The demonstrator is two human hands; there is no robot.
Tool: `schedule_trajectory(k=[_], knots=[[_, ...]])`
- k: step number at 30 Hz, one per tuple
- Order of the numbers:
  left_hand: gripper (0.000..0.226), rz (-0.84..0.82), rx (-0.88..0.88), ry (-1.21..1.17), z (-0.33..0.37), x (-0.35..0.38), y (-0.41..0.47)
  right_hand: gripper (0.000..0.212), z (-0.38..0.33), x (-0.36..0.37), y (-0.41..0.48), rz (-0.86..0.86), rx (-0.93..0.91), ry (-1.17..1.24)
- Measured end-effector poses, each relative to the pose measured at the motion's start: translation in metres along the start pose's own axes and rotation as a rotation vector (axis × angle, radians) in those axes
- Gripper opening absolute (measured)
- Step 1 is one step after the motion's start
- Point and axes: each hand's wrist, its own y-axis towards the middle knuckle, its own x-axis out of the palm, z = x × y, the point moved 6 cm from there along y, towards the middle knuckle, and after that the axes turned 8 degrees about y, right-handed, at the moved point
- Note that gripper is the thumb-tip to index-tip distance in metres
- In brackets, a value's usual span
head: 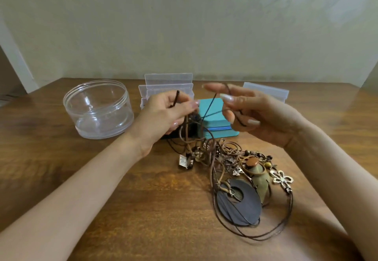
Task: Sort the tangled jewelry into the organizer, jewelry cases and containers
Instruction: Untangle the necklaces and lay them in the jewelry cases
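The tangled jewelry lies near the middle of the desk, with a big dark round pendant closest to the front edge. Above the pile, the left hand grips a brown cord in curled fingers. The right hand hooks a thin dark cord round its fingers. I think slow, gentle pulls work best, so the knot loosens and does not tighten. Behind sit a teal jewelry case, a clear round container to the left, and clear organizer boxes by the back edge
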Motion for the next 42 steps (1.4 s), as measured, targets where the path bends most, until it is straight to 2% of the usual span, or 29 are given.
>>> schedule_trajectory(k=[3,5,7,13,18,23,27,29,32,37,38,40,42], knots=[[0.017,0.009,0.114,0.225,0.010,0.003,-0.002,0.040,-0.012,-0.001,-0.001,0.066,-0.180,-0.029],[0.020,0.062,0.152,0.247,0.015,-0.001,-0.003,0.036,-0.018,0.000,-0.001,0.067,-0.260,-0.037],[0.009,0.131,0.175,0.202,0.018,-0.009,-0.002,0.034,-0.021,0.000,-0.002,0.084,-0.311,-0.062],[0.019,0.253,0.191,-0.118,0.021,-0.035,0.002,0.036,-0.027,-0.014,-0.005,0.291,-0.403,-0.093],[0.019,0.450,0.218,-0.166,0.021,-0.049,-0.002,0.038,-0.034,-0.021,-0.011,0.366,-0.474,-0.009],[0.018,0.634,0.252,0.048,0.018,-0.059,-0.008,0.047,-0.035,-0.028,-0.015,0.359,-0.547,0.136],[0.020,0.739,0.306,0.227,0.025,-0.063,-0.013,0.048,-0.035,-0.028,-0.016,0.367,-0.541,0.129],[0.020,0.752,0.319,0.250,0.026,-0.065,-0.013,0.044,-0.036,-0.029,-0.016,0.387,-0.535,0.094],[0.019,0.746,0.311,0.063,0.021,-0.073,-0.010,0.038,-0.042,-0.031,-0.017,0.390,-0.552,0.117],[0.022,0.765,0.298,-0.186,0.022,-0.086,-0.009,0.058,-0.056,-0.041,-0.025,0.371,-0.551,0.289],[0.022,0.765,0.300,-0.151,0.024,-0.086,-0.011,0.058,-0.057,-0.043,-0.026,0.374,-0.557,0.299],[0.022,0.705,0.311,0.092,0.030,-0.080,-0.011,0.057,-0.056,-0.042,-0.026,0.363,-0.567,0.295],[0.024,0.476,0.282,0.299,0.033,-0.060,-0.006,0.054,-0.054,-0.037,-0.022,0.342,-0.554,0.258]])
